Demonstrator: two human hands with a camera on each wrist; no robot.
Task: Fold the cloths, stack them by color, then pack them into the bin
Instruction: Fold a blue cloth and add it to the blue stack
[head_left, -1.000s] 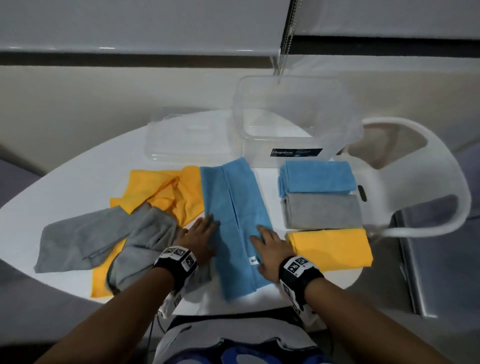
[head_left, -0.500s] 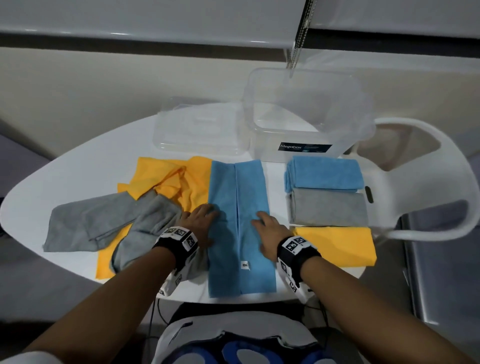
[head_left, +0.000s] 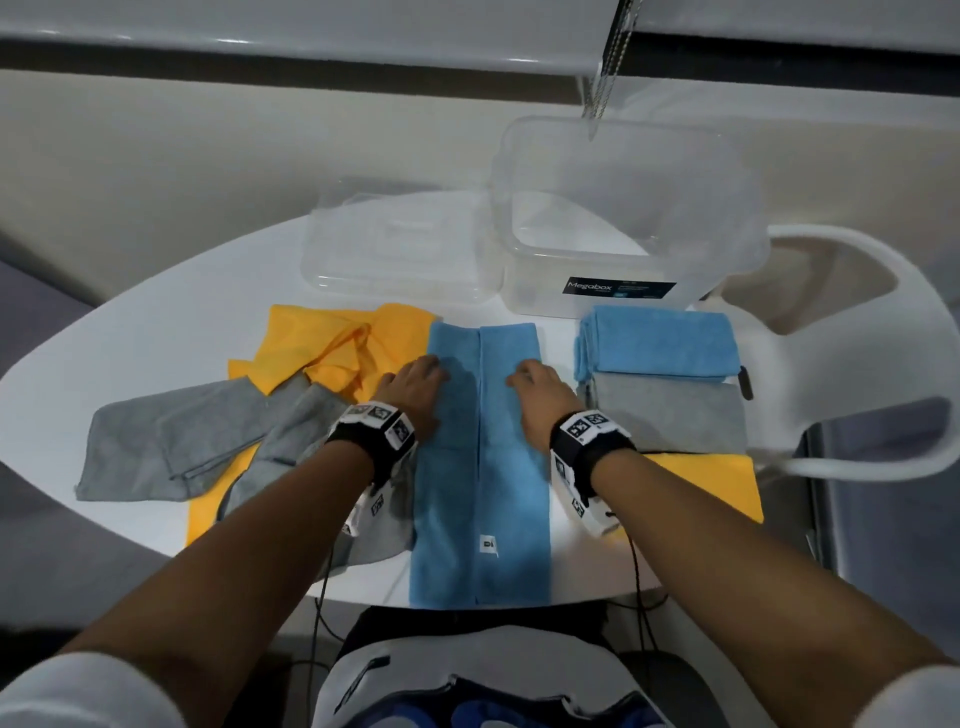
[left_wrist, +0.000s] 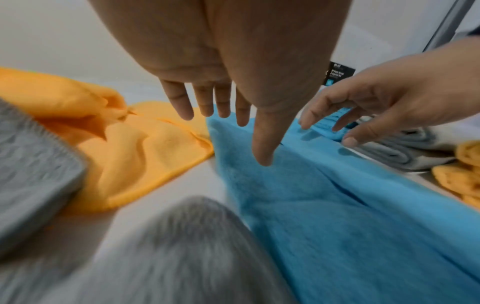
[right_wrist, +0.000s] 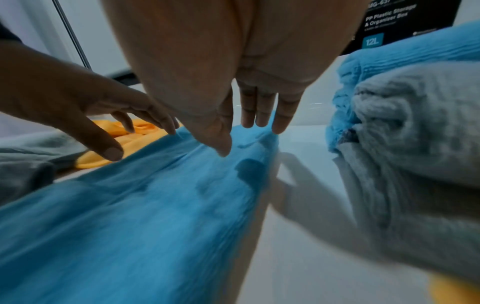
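In the head view, the long blue cloth (head_left: 480, 452) is spread on the tabletop (head_left: 171, 332) under the left hand (head_left: 415, 397) and right hand (head_left: 545, 400). In the wrist views, straight, unclenched fingers (left_wrist: 262, 142) (right_wrist: 281, 115) are seen just above its far end, nothing gripped.

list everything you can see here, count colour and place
long cloth: 1, blue, folded strip at table centre
folded piles: 3, blue, grey, yellow, right side
loose cloths: grey and yellow, heaped on the left
bin: 1, clear, behind the blue pile
lid: 1, clear, left of bin
table: 1, white
chair: 1, white, right
left hand: fingers straight, over long cloth
right hand: same, right half
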